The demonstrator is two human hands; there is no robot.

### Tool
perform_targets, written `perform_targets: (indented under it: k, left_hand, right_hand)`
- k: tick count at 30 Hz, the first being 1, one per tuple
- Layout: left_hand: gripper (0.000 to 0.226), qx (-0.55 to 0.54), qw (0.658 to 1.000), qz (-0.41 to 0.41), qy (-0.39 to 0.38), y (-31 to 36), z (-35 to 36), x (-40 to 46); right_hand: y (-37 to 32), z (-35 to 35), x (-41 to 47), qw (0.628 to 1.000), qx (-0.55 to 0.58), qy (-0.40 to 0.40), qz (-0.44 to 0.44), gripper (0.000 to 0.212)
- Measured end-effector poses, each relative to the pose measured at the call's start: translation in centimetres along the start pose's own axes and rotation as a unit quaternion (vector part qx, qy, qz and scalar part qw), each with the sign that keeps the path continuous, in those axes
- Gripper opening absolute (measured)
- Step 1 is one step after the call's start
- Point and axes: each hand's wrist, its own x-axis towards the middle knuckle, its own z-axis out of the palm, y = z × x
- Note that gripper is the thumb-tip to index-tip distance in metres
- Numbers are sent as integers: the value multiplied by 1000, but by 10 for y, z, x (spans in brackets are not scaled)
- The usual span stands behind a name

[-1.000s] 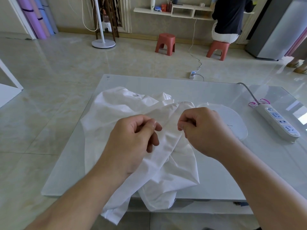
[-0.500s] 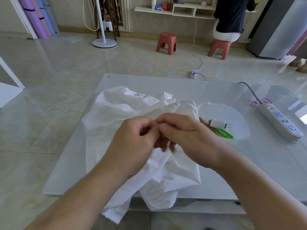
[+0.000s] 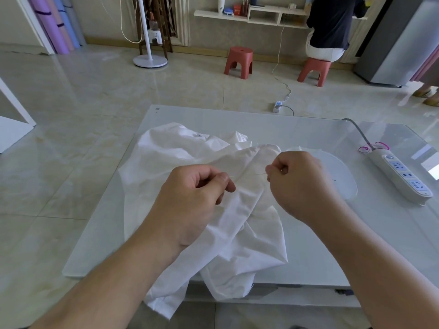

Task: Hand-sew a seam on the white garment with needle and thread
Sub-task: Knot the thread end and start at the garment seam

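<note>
Where the hands met half a second ago over the cloth, they now sit apart, the right hand (image 3: pixel 297 184) drawn out toward 3 o'clock and covering the small items that showed on the clear plate (image 3: pixel 342 176). A fine thread (image 3: pixel 249 175) runs taut between the two grips, barely visible against the fabric. Left hand (image 3: pixel 190 198): thumb and forefinger pinched on a fold of the white garment (image 3: pixel 171 157) at the thread's near end, other fingers curled under. Right hand: grip clenched on the thread's other end; needle too small to make out. The garment lies crumpled at mid-worktop, one part hanging over the near edge at 6 o'clock. Worktop (image 3: pixel 308 129): bare glass toward 12 o'clock, and a narrow strip at 9 o'clock before the left edge. At 3 o'clock the plate lies just beside the right hand, the power strip (image 3: pixel 403 176) beyond it near the right edge. Far off at 1 o'clock a person (image 3: pixel 330 22) sits on a red stool (image 3: pixel 313 70).
</note>
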Motion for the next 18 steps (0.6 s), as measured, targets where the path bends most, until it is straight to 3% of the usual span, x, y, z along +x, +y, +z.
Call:
perform_targets:
  k: [3,5,8,10,16,18]
  left_hand:
    - [30,4,1000,0,-9,0,0,0]
    - [30,4,1000,1,-15,1,1,0]
    - [29,11,1000,2,-19,2,2,1]
    - [29,8,1000,7,-19,2,3,0]
    - [29,14,999,10,-29,0,1,1]
    - [29,10,999,10,-32,2,1,1]
  right_hand:
    - [-3,-1,-5,998,-37,3,-51,21]
    - [-5,0,-9,992,47,-47,-108,37]
    - [-9,0,-14,918,299,-206,-160,58]
    - [-13,2,-17,875,354,-276,-180,54]
    - [-13,7,-15,918,281,-233,-157,17]
    - [-15,2,-14,925,278,-209,-155,15]
